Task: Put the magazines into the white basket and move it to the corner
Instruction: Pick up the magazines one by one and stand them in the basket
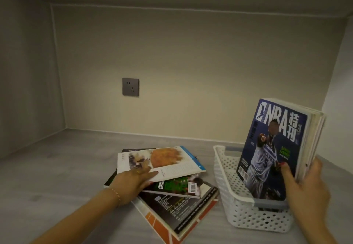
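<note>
A white perforated basket (227, 182) sits on the grey surface at the right. Several magazines stand upright inside it, the front one a blue NBA issue (271, 148). My right hand (305, 188) grips this upright bundle at its lower right edge. To the left of the basket lies a loose pile of magazines (177, 199). On top of the pile is a white magazine with a food photo (162, 161). My left hand (131, 184) holds that top magazine at its near left corner, thumb under it and fingers on its cover.
The surface (57, 176) is a grey shelf inside a beige alcove, with walls at the left, back and right. A dark wall socket (130, 86) is on the back wall. The back left corner (65, 128) holds nothing.
</note>
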